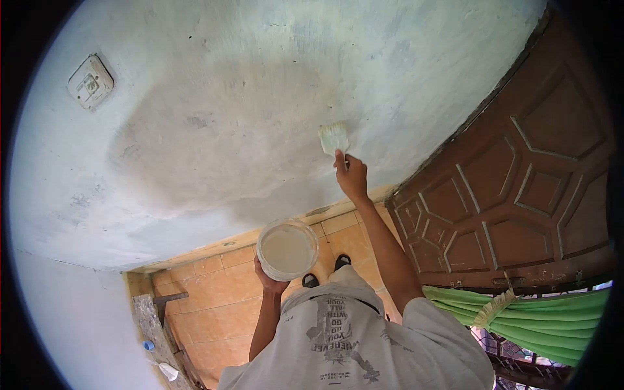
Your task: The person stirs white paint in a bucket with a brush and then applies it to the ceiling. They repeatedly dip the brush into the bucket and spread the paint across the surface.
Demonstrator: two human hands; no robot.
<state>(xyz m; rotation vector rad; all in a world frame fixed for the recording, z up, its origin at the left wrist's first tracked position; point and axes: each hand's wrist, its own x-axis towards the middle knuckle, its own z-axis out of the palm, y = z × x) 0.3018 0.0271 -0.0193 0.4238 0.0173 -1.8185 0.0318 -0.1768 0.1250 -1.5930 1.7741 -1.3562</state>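
Wall: pale, blotchy plaster point(214, 130) fills most of your view, rough and uneven, with a darker, damp-looking patch across its middle.
Switch plate: a square, grimy plate point(90, 82) sits high on the wall to your left, well apart from the work.
Right hand: your right hand point(351, 175) is closed around the handle of a flat paintbrush point(334, 138), forefinger laid along it, seemingly to steady the stroke; the pale bristles press against the plaster.
Left hand: your left hand point(271, 279) grips a round plastic tub point(286, 249) from below, held level near your chest, likely so the brush can reach it easily.
Tub contents: a cloudy, off-white liquid lies inside; its walls are translucent.
Door: a brown wooden door point(520, 188) with raised geometric panels stands just beside the wall on your right.
Floor: orange glazed tiles point(214, 305) run below, your dark shoes point(325, 271) on them.
Cloth: green fabric point(539, 322) hangs folded at lower right.
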